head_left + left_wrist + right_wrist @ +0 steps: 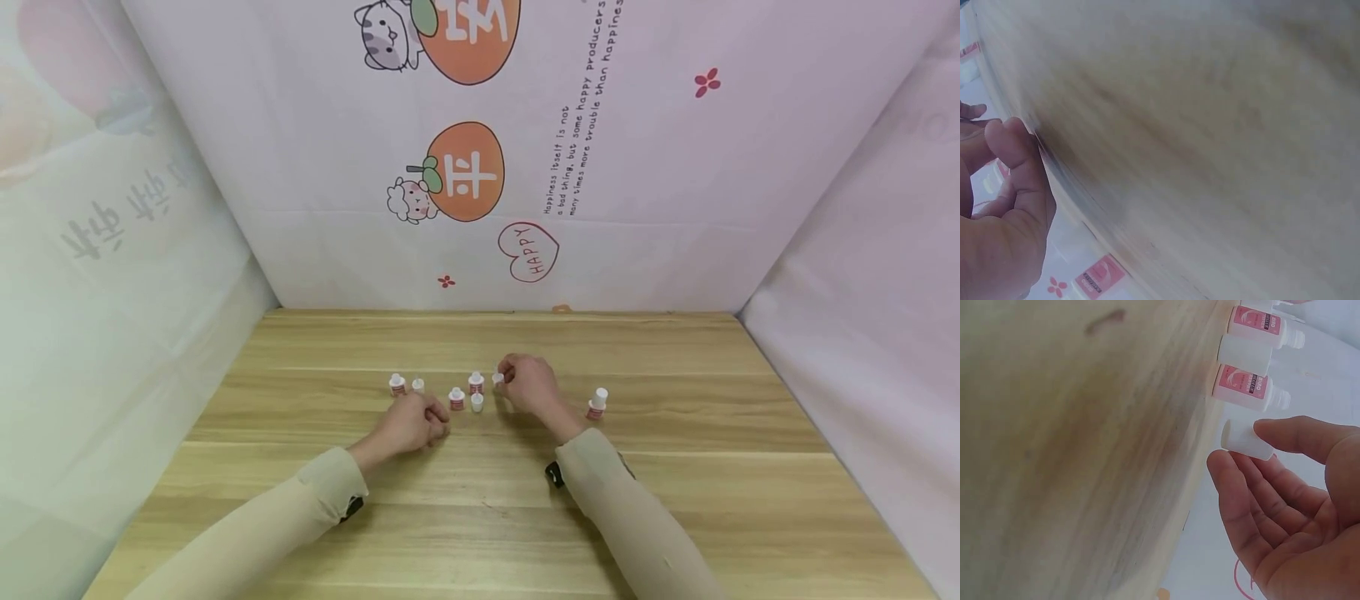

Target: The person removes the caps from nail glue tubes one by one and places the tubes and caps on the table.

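Between thumb and fingers, my right hand (529,385) pinches a small white cap (1244,439), close to the tabletop. Just left of it stands an uncapped white bottle (476,384) with a pink label. A second uncapped bottle (456,400) and a loose white cap (477,403) are in front of that one. My left hand (408,422) is low over the table, its fingers loosely bent and holding nothing. Behind it are another uncapped bottle (397,384) and another white cap (418,386). In the left wrist view a labelled bottle (1099,277) shows beyond the hand.
One bottle (597,403) with its white cap on stands off to the right, beyond my right wrist. The wooden table (480,517) ends at a printed white backdrop (637,258), with white cloth walls on both sides.
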Action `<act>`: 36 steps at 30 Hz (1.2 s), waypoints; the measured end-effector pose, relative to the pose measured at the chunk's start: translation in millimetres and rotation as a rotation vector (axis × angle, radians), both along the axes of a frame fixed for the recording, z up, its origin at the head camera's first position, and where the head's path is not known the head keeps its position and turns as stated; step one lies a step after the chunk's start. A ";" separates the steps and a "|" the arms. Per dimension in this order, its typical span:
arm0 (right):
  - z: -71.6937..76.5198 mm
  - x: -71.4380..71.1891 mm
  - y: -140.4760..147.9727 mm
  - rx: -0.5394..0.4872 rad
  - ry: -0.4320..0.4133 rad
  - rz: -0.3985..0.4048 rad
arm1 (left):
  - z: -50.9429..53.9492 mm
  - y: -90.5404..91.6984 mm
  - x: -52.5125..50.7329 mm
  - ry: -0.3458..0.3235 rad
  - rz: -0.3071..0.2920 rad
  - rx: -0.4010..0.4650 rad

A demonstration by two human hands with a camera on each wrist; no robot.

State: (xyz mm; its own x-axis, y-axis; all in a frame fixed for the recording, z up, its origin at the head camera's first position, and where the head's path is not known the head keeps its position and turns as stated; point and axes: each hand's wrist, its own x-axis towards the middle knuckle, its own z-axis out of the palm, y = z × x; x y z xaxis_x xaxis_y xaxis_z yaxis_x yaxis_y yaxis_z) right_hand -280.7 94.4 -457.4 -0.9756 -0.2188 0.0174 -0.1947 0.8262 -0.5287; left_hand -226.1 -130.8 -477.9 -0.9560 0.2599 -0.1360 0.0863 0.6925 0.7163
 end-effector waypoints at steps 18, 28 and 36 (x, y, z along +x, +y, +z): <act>-2.0 -6.6 -3.9 0.048 -0.019 0.035 | 0.6 8.0 8.9 0.066 -0.074 -0.005; -2.7 -8.2 -3.9 0.059 -0.040 0.038 | 2.3 11.0 10.2 0.092 -0.099 -0.022; -4.3 -9.9 -2.6 0.056 -0.061 0.039 | 2.3 11.7 9.8 0.081 -0.103 -0.018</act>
State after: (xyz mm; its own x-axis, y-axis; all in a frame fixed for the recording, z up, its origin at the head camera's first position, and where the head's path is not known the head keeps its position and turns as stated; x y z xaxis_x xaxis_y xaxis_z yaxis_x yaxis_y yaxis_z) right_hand -290.6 91.8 -461.7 -0.9652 -0.2555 -0.0553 -0.1959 0.8470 -0.4942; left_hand -216.3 -119.1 -475.5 -0.9325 0.3553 -0.0653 0.2144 0.6898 0.6915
